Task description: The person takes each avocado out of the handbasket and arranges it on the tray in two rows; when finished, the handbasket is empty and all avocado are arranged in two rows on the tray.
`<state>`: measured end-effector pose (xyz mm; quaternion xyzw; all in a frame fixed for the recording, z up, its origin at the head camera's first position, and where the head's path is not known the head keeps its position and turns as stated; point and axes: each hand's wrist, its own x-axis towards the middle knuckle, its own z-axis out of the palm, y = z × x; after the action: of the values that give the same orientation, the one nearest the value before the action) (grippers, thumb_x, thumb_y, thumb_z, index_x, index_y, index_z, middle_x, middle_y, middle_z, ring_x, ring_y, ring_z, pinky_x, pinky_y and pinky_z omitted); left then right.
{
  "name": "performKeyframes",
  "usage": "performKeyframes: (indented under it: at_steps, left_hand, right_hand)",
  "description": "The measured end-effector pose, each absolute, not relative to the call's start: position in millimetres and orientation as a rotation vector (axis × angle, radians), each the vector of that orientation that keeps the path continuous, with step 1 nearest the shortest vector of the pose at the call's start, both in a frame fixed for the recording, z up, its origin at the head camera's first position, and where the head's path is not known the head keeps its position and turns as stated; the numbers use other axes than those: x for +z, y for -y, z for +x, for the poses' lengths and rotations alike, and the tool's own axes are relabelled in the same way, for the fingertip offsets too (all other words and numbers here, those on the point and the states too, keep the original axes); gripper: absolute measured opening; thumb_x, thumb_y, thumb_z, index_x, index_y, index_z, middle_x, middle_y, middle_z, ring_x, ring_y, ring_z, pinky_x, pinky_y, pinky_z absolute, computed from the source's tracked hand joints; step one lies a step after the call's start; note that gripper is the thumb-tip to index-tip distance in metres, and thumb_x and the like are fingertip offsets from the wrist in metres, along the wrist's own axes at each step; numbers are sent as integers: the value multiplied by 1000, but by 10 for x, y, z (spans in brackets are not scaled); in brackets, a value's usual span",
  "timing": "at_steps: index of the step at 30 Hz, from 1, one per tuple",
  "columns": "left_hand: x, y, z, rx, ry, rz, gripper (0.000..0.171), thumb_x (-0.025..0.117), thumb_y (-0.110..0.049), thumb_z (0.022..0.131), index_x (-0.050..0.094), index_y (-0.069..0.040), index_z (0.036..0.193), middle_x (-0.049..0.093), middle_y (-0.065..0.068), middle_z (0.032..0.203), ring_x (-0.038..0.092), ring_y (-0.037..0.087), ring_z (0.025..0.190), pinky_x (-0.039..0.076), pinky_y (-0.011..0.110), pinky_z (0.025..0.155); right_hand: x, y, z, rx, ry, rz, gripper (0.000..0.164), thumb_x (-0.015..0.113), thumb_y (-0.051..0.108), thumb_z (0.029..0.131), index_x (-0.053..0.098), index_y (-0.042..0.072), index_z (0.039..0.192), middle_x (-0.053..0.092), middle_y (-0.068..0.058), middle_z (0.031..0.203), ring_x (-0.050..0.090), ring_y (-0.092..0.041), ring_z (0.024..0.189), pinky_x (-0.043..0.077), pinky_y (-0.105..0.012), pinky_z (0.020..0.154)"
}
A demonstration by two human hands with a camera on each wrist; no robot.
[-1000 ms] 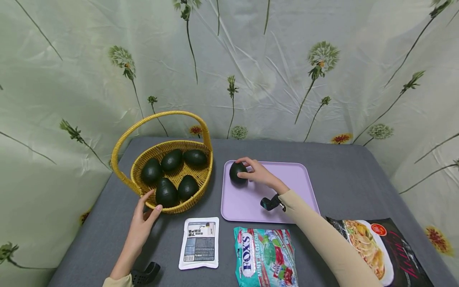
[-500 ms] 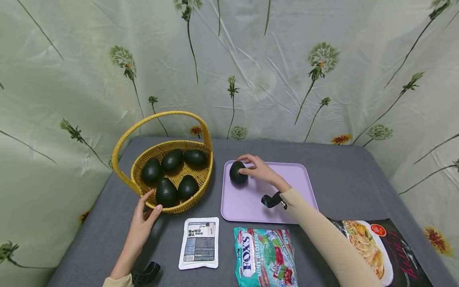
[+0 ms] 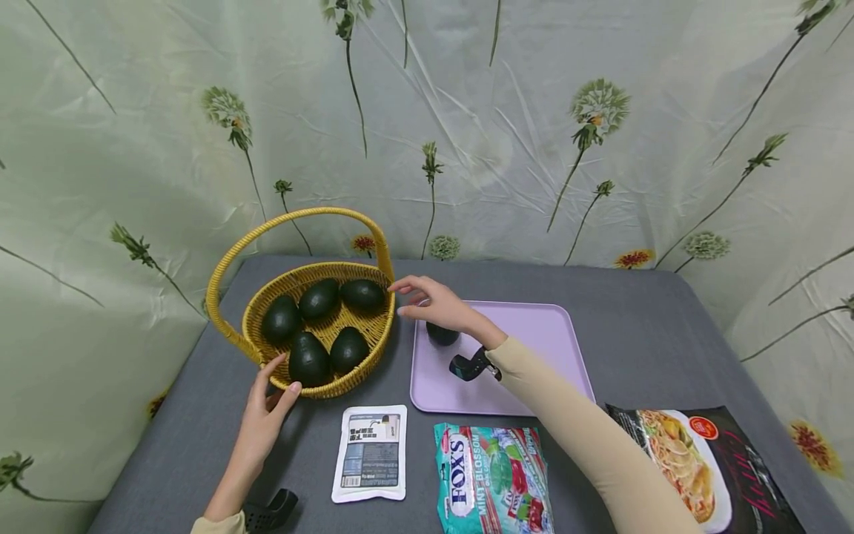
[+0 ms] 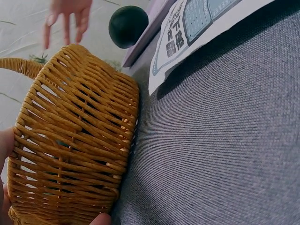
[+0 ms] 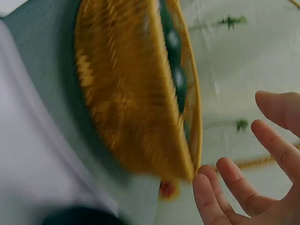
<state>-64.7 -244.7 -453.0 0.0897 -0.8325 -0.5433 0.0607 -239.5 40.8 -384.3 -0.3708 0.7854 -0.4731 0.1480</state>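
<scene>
My left hand [image 3: 262, 419] holds the near left rim of a yellow wicker basket [image 3: 342, 386], thumb outside and a finger over the edge. In the left wrist view only parts of its fingers show, beside the basket's woven wall [image 4: 75, 136]. Inside lie several dark green avocados [image 3: 310, 357]. My right hand [image 3: 440, 305] hovers between basket and tray, holding nothing, fingers loosely spread toward the basket's right rim. Another avocado [image 3: 442, 335] rests on the lilac tray [image 3: 527, 341], partly hidden under that hand. The right wrist view shows the spread fingers of my right hand [image 5: 262, 187] near the rim.
A white printed pouch [image 3: 370, 454] lies in front of the basket. To its right is a teal Fox's candy bag [image 3: 494, 478]. A black noodle packet [image 3: 747, 460] sits at the right, beyond my right sleeve. The basket's tall handle [image 3: 223, 256] arches over its back. A floral curtain hangs behind.
My right hand has let go of the avocado on the tray and moved left to the basket's right rim. The avocado stays on the tray. My left hand keeps its place.
</scene>
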Motion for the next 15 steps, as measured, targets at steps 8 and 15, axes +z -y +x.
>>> performKeyframes:
  at_steps: [8,15]
  left_hand:
    - [-4513,2439,-640,-1655,2514,252,63,55,-23,98,23,-6,150,17,24,151,14,43,137,21,64,103]
    - [-4501,2433,-633,-1703,2507,294,66,55,-27,98,20,-9,152,11,24,152,13,44,137,20,64,105]
  right_hand:
    - [-3790,134,-2307,-1220,-2139,-1245,39,61,12,94,53,2,132,47,-17,130,46,-25,120,44,-29,96]
    - [-3847,423,-2303,-955,-2138,-1261,45,61,20,95,51,5,136,47,-15,137,52,-30,116,44,-28,92]
